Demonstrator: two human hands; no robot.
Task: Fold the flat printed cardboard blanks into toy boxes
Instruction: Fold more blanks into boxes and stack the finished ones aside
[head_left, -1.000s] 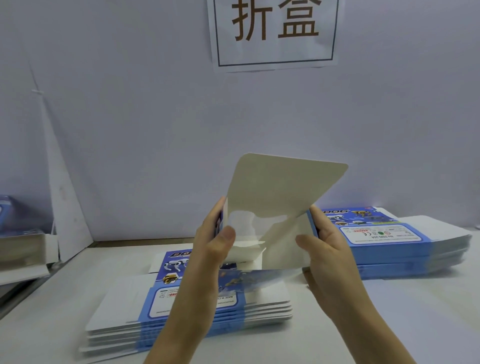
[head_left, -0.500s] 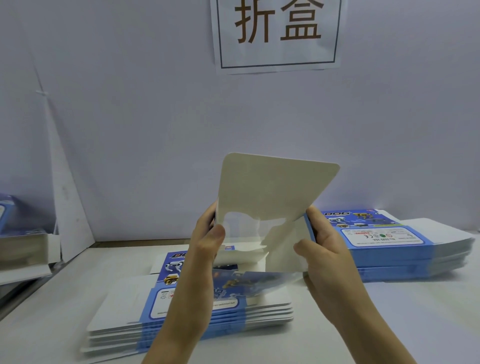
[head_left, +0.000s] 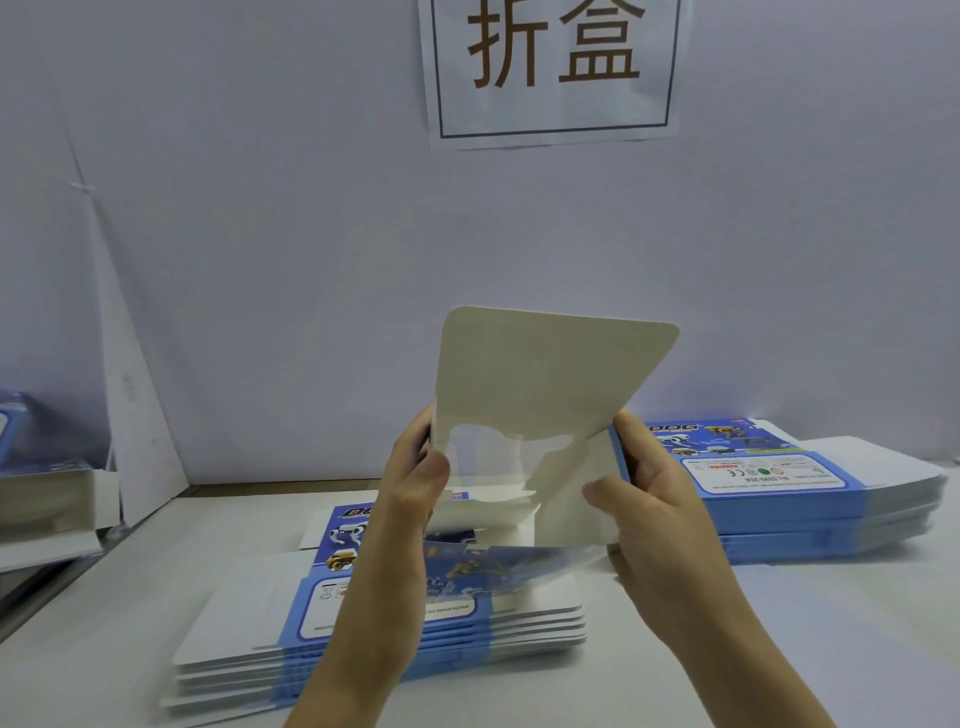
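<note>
White-backed blue cardboard blank (head_left: 545, 384) part-opened; early stage.
Left hand (head_left: 415, 488), right hand (head_left: 657, 512) clamped on its edges; near stack (head_left: 249, 623), far stack (head_left: 831, 499) of flat blue blanks unfolded on white bench (head_left: 789, 634).

Matt grey cardboard blank (head_left: 540, 374) with glossy, seemingly plastic window (head_left: 488, 467); smooth white table (head_left: 831, 623).

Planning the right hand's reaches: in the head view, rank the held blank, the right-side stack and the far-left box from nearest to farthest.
1. The held blank, gripped by the right hand.
2. The right-side stack, just behind it.
3. The far-left box, at the frame's left edge.
</note>
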